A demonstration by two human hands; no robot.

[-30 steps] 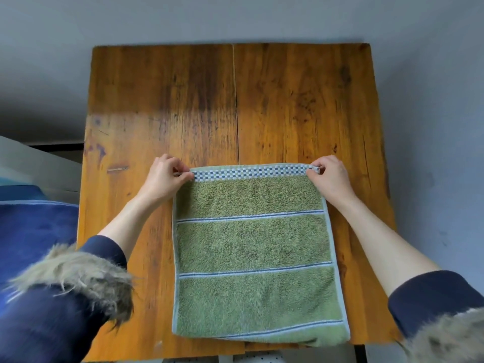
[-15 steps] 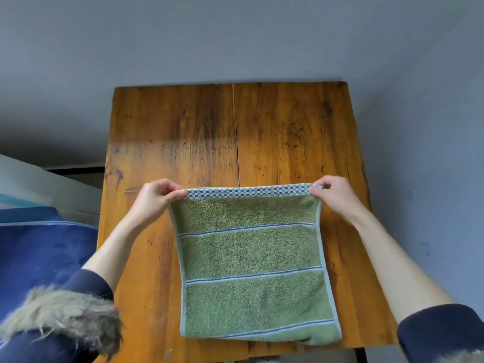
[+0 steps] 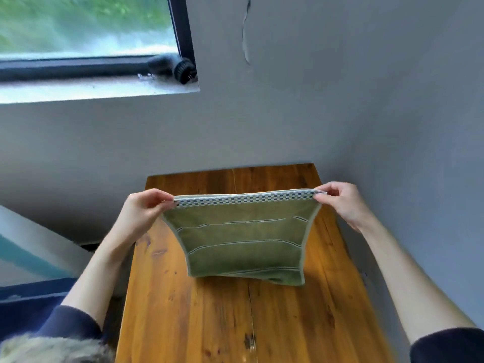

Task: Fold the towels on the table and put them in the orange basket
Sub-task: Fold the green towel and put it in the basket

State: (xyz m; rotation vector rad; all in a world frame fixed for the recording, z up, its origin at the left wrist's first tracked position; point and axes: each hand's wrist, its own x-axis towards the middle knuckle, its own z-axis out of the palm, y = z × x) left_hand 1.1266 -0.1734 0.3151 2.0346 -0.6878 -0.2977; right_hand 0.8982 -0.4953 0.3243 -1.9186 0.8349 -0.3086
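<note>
While both hands pinch its top corners, the green towel point(image 3: 243, 244) hangs in the air above the wooden table point(image 3: 209, 323), stretched taut along its blue-and-white checkered border point(image 3: 243, 199). Left hand point(image 3: 142, 213) grips the left corner, thumb and fingers curled tight on the hem; right hand point(image 3: 343, 203) pinches the right corner the same way, fingertips closed on the cloth. Towel looks doubled, thin pale stripes running across it, sides curving inward toward the bottom. Lower edge sits over the middle of the table; cannot tell if it touches the wood or hangs just clear, shadow right beneath it. Forearms bare, dark sleeves point(image 3: 68, 323) pushed up, a fur trim point(image 3: 52, 349) at bottom left. Grey wall point(image 3: 340, 100) behind the table, with a crack running down it. Window point(image 3: 86, 24) at upper left, blurred greenery outside, a black round object point(image 3: 183, 69) on the sill. Blue fabric point(image 3: 23, 305) at left edge. Orange basket not in view.
</note>
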